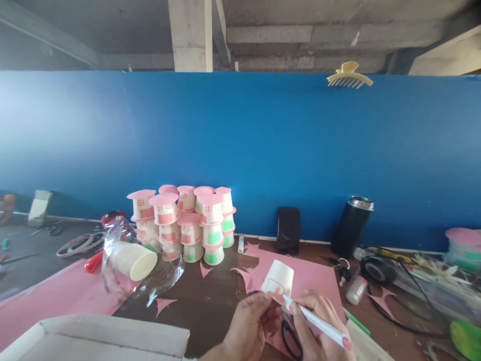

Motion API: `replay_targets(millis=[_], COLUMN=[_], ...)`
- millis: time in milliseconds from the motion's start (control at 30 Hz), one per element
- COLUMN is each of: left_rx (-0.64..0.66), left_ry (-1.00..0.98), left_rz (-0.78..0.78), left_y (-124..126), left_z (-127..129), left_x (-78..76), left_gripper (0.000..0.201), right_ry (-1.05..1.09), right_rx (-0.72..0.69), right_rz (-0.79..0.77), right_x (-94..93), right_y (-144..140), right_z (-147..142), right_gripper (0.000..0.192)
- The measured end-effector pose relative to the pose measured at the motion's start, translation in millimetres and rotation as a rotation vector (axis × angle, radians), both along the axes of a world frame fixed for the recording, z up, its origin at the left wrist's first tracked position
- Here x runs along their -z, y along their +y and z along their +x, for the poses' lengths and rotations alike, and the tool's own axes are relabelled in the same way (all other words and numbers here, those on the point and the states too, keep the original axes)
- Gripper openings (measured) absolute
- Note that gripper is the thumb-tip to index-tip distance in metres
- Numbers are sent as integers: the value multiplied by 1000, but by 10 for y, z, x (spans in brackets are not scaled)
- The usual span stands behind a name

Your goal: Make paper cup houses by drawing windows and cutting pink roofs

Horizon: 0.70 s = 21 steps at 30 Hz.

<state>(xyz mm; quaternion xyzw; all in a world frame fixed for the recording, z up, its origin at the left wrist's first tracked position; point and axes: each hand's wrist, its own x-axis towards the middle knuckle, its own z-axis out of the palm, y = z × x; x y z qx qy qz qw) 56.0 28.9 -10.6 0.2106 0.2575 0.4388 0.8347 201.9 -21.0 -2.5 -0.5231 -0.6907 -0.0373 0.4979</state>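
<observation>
A white paper cup point(281, 275) stands upside down and slightly tilted, with a pink outline drawn on its side. Fingers of my left hand point(252, 321) pinch the cup at its lower rim. My right hand point(319, 326) is closed around a white marker point(319, 321) with a pink end, its tip touching or very near the drawing. Below the cup, partly hidden by my hands, lie black-handled scissors point(291, 337). Pink paper point(311, 276) is spread beneath and behind the cup.
Stacked decorated cups point(190, 233) with pink paper tops stand left of centre. A bag of plain cups point(135, 260) lies before them. At the back are a phone point(288, 229) and a black flask point(351, 225) against a blue partition point(240, 140). A white box point(112, 333) sits front left.
</observation>
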Motion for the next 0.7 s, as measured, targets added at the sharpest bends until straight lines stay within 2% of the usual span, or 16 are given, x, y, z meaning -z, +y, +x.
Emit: replay_targets(millis=[700], left_rx=[16], left_ry=[46], left_rz=[52], left_y=[-1], left_z=[9], left_x=[10], left_gripper=[32], right_ry=[34], right_rx=[25], right_rz=[13], right_x=[-19], right_y=[8], right_z=[-15], right_gripper=[5])
